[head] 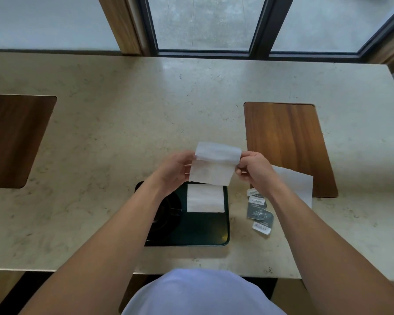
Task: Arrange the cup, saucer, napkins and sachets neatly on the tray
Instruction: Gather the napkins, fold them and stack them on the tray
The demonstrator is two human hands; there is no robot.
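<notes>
A white napkin (214, 165) hangs in the air above the tray's far edge, folded over near its top. My left hand (175, 170) pinches its left side and my right hand (253, 169) pinches its right side. Below them lies a dark green tray (205, 230) with a folded napkin (205, 201) flat at its far right. A dark cup and saucer (166, 214) sit on the tray's left, partly hidden by my left forearm. Another napkin (298, 183) lies unfolded on the table to the right. Several sachets (258, 210) are scattered just right of the tray.
The pale stone table (123, 133) has a wooden inlay (287, 144) at the right and another (11, 139) at the left. A window with dark frames (205, 52) runs along the far edge.
</notes>
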